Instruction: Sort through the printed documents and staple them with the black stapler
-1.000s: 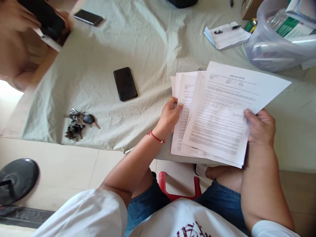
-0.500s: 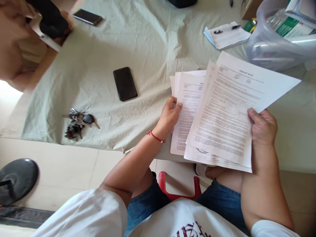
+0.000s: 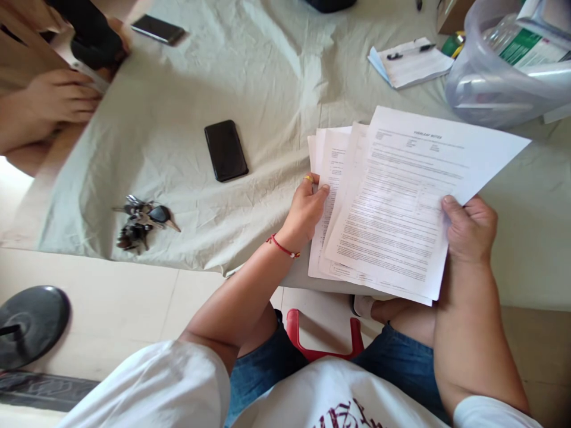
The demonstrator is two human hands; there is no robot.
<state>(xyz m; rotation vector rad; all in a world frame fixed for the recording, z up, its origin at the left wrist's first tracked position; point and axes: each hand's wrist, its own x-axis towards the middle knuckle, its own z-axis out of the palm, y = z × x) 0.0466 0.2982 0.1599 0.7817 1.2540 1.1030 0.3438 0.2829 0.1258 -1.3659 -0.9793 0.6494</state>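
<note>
Printed paper sheets [image 3: 392,202] are spread between my two hands above the front edge of the cloth-covered table. My left hand [image 3: 308,205], with a yellow ring and a red bracelet, is closed on the left edge of the rear sheets. On the right, my right hand [image 3: 473,229] pinches the front sheets by their right edge, thumb on top. These front sheets overlap the ones in my left hand and hide most of their print. Left of the papers lies a black phone [image 3: 226,151] on the cloth.
A bunch of keys [image 3: 145,221] lies near the left table edge, with another phone [image 3: 158,30] beyond. A notepad [image 3: 413,64] with a pen and a plastic bin [image 3: 495,95] stand back right. Another person's hand [image 3: 66,95] rests at the far left. Below is a red stool [image 3: 325,355].
My right hand has shifted left with the front sheets, which now cover more of the rear ones. My left hand has stayed put. The other person's hand has come into clearer view.
</note>
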